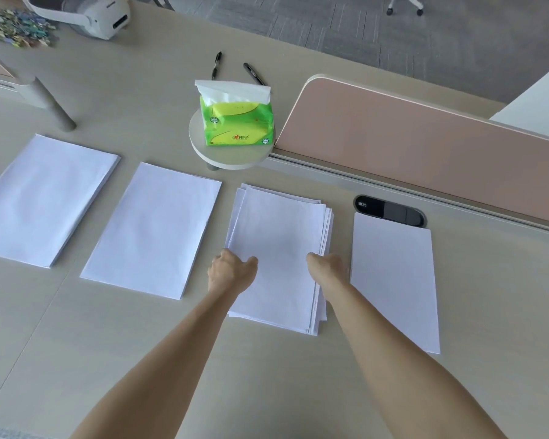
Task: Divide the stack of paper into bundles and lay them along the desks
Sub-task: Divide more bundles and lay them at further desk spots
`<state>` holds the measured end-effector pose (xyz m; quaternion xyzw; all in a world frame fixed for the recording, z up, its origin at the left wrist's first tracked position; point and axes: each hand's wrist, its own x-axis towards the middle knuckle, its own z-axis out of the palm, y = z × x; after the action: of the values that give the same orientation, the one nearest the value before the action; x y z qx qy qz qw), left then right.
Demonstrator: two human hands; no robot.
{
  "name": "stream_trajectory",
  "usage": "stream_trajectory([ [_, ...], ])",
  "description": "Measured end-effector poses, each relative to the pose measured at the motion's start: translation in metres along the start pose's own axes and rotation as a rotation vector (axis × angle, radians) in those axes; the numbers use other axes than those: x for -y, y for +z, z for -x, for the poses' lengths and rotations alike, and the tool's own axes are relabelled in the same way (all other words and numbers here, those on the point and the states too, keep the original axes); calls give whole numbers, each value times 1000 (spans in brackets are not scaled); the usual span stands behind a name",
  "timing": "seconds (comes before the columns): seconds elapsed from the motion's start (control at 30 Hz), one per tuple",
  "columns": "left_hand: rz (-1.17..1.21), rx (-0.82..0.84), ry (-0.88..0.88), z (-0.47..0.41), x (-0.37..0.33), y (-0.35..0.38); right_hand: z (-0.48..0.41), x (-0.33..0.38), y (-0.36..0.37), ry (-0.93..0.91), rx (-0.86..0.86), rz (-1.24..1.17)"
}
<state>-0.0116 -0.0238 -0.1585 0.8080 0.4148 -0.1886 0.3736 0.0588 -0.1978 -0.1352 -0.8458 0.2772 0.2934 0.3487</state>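
- White paper is lying in four piles side by side on the beige desk (267,391): a far-left bundle (45,198), a second bundle (152,229), a fanned stack (279,236) and a thin bundle (393,280) at the right, its far end reaching the black cable port (390,210).
- The left hand (232,274) is pinching the fanned stack's left edge, thumb on top and fingers curled.
- The right hand (328,269) is gripping its right edge, thumb over the top sheet; its fingers are hiding below the paper.
- Step in hand, as judged: a further bundle is being separated from this untidy remainder, three bundles being already laid.
- The next move is calling for a clean lift of part of the sheets, without dragging the loose ones beneath, and a free spot along the desks.
- A green tissue pack (236,122) is sitting on a round stand (232,156) behind the row.
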Motion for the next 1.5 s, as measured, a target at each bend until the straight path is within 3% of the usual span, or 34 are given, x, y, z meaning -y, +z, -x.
stream_trajectory([
  [0.23, 12, 10, -13, -2, 3, -6, 0, 4, 0, 60, 115, -182],
  [0.33, 19, 6, -9, -4, 5, -9, -2, 2, 6, -8, 29, -142],
  [0.43, 25, 8, -6, -4, 4, -12, -3, 6, 12, -53, 78, -175],
  [0.67, 29, -1, -24, -4, 3, -14, -1, 19, 18, 51, 167, -330],
  [1.03, -58, -9, 3, 0, -4, -6, -9, 16, 32, -7, 75, 24],
  [1.5, -174, 10, -3, 4, -12, 0, -9, 20, 34, -130, 13, 162],
])
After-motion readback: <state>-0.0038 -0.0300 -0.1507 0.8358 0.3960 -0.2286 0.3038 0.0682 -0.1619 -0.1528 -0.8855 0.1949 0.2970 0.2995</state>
